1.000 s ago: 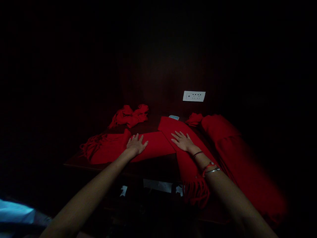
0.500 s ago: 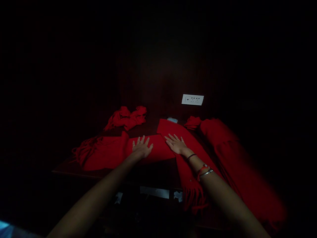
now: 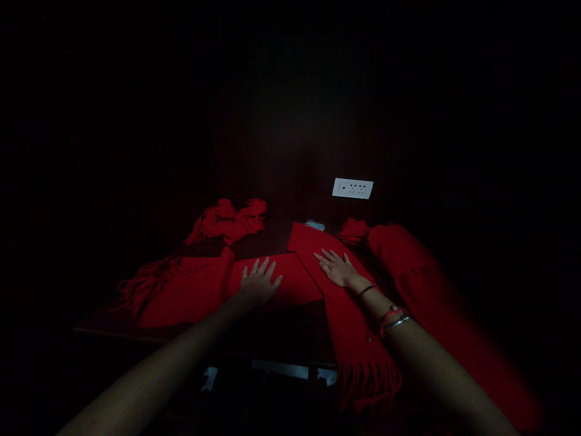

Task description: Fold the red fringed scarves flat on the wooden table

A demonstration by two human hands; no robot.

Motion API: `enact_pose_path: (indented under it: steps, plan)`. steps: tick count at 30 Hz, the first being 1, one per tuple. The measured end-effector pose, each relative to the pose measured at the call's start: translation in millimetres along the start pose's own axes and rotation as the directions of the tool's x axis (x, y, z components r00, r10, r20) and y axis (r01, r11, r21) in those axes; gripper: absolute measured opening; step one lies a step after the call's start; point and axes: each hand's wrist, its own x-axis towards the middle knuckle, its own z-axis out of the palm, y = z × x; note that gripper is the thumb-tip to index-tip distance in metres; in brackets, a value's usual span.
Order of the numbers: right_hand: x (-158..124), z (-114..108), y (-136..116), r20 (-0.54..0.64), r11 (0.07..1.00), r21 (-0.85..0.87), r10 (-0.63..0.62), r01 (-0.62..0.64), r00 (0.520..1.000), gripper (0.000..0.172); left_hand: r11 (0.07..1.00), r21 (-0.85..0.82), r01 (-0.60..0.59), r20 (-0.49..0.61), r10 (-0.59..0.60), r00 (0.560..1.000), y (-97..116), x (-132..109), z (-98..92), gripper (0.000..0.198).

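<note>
A red fringed scarf (image 3: 299, 275) lies on a dark table, bent at an angle at its far end. One arm of it runs left to a tangled fringe; the other comes toward me, and its fringe hangs over the front edge. My left hand (image 3: 261, 284) rests flat on the left stretch with its fingers spread. On the right stretch, near the bend, lies my right hand (image 3: 336, 269), palm down and fingers apart. Neither hand grips the cloth. Two bracelets and a dark band circle my right wrist.
A crumpled red scarf (image 3: 233, 221) sits at the back left. Along the right lies a long red folded cloth (image 3: 436, 303), with a small red bundle (image 3: 354, 231) behind it. A white power socket (image 3: 353, 188) is on the dark wall. The table's front edge (image 3: 136, 337) is dimly visible.
My right hand has slid to the right across the scarf, away from the left hand. The near fringed end has shifted slightly right. My left hand stays on the left stretch.
</note>
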Motion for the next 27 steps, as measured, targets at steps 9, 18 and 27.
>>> enact_pose_path:
  steps: [9,18,27]
  plan:
    - [-2,-24,3,-0.102,1.0,-0.019,-0.023,0.021,0.995,0.052,0.999,0.049,0.011,-0.063,-0.008,0.998,13,6,-12.5,0.061]
    - [2,-3,19,0.005,0.999,-0.021,-0.048,0.048,0.999,0.05,0.988,-0.025,-0.155,-0.021,0.155,0.988,53,34,3.8,0.051]
    - [-13,-27,-5,-0.117,0.997,-0.016,-0.078,0.076,0.99,0.056,0.982,-0.007,-0.187,0.007,0.187,0.982,37,14,-4.2,0.056]
